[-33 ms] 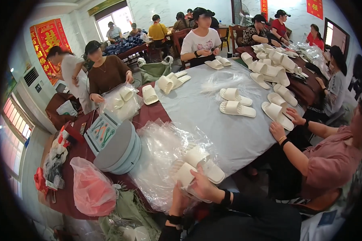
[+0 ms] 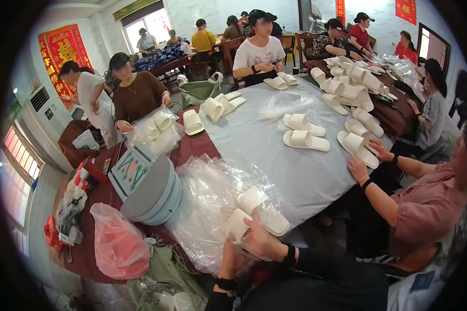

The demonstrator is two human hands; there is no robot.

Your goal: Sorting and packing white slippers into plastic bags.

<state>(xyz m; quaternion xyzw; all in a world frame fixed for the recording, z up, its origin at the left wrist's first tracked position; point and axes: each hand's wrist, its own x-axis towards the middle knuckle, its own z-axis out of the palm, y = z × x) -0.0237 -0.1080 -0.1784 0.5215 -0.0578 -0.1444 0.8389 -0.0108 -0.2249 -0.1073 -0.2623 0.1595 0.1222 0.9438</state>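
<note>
Gripping white slippers (seemingly bagged): right hand.

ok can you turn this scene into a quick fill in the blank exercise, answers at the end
1. The right hand is at the cream slippers, and its wrist wears a ____ band.
2. In the picture, the pink bag sits to the ____ of the clear plastic sheets.
3. The co-worker holding bagged slippers across the table wears a plain ____ top.

Missing words: black; left; brown
</note>
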